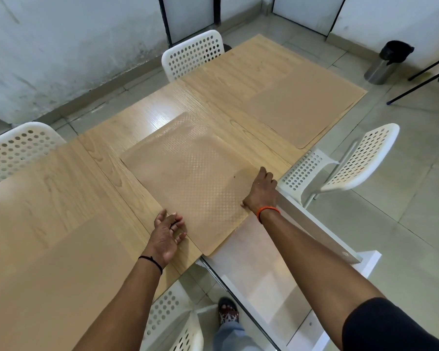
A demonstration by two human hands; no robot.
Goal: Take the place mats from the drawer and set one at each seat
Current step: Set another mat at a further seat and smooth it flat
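Note:
A tan place mat [193, 178] with a dotted texture lies at an angle on the middle of the wooden table [147, 117]. Its near corner hangs past the table edge, over the open white drawer [314, 231]. My right hand [261, 191] grips the mat's right edge, thumb low at the edge. Resting on the mat's near left edge is my left hand [169, 231], fingers spread and holding nothing. A smooth mat [302, 110] lies at the far right seat and another mat [48, 262] at the near left seat. A pale sheet [259, 264] shows inside the drawer.
White perforated chairs stand at the far side [193, 54], the left [13, 148], the right [352, 163] and just below me [173, 323]. A steel bin [388, 62] and black tripod legs [426, 72] are on the tiled floor at the right.

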